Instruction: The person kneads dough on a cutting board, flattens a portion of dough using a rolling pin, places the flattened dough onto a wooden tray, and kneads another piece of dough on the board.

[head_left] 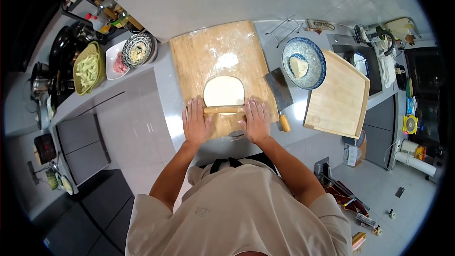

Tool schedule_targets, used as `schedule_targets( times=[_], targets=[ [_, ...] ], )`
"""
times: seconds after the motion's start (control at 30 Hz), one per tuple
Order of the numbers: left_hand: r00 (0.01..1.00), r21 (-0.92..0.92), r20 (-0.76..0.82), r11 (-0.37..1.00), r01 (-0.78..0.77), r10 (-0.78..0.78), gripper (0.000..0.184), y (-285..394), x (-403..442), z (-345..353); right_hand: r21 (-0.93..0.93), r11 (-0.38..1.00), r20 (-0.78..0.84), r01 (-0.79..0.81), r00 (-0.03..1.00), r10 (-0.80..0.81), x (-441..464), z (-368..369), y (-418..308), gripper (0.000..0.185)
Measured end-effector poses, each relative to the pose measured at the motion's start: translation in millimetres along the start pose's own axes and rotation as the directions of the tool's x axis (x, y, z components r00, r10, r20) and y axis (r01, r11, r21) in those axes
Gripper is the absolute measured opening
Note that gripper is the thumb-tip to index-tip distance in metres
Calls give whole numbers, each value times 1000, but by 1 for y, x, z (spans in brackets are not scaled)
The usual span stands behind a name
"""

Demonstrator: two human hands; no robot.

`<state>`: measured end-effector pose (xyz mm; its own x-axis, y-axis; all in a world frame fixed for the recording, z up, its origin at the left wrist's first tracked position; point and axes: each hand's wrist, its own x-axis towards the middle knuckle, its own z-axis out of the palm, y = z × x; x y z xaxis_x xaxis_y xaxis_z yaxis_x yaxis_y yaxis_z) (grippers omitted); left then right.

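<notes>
A flattened round of pale dough (223,90) lies on a floured wooden board (189,57). Across its near edge rests a wooden rolling pin (223,110). My left hand (196,121) lies with fingers stretched out over the pin's left end. On the right end, my right hand (256,119) is also flat, its fingers extended. Neither hand is wrapped round the pin. A cleaver (279,90) with a wooden handle lies at the board's right edge, just beyond my right hand.
Right of the board are a blue-patterned bowl (309,50) holding dough, a wooden tray (339,97) and a sink (372,61). At the left stand a green basket (100,77) of cut vegetables, a white dish (111,52) with meat and a patterned bowl (150,47).
</notes>
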<state>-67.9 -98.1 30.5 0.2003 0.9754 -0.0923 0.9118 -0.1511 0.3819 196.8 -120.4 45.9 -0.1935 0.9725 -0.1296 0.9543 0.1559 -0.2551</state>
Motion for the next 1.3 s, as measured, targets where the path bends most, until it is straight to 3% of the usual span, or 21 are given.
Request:
schedule_targets(
  times=[0.17,0.27,0.43,0.53,0.57,0.67,0.77,0.9,1.0,1.2,1.23,1.3],
  targets=[
    [995,-4,-92,999,50,-50,71,12,48,-5,26,998,-27,-49,998,50,61,5,11,79],
    [988,47,-133,995,91,-84,71,4,105,2,-98,991,-112,-96,990,85,119,-1,19,77],
    [947,26,-246,976,218,-205,71,-9,203,3,-143,984,-258,-109,964,69,216,-27,26,76],
    [944,39,-268,977,211,-193,72,-15,236,-1,-143,986,-333,-90,942,38,247,-38,26,75],
    [925,113,-357,977,183,-132,66,-12,237,0,-136,986,-323,-96,945,47,247,-40,24,75],
    [955,78,-292,996,-30,52,54,-15,216,4,-37,996,-311,-77,948,62,219,-36,23,72],
    [991,-58,-66,991,-124,120,42,5,171,-16,-12,999,-252,-40,967,36,153,-17,19,73],
    [986,-255,116,956,145,-119,36,-5,152,-3,33,999,-259,21,966,-12,83,-1,14,65],
    [991,-202,84,972,121,-106,31,-9,126,-2,-13,996,-220,83,972,-84,55,4,28,48],
    [908,-247,337,907,340,-249,41,-2,58,-19,-7,996,-268,91,959,-90,11,-8,35,34],
    [855,-272,370,838,474,-363,39,10,45,-32,43,995,-263,91,962,-76,6,-6,36,34],
    [929,-265,59,892,367,-365,42,19,19,-30,145,985,-251,98,966,-59,5,-4,37,34]
  ],
)
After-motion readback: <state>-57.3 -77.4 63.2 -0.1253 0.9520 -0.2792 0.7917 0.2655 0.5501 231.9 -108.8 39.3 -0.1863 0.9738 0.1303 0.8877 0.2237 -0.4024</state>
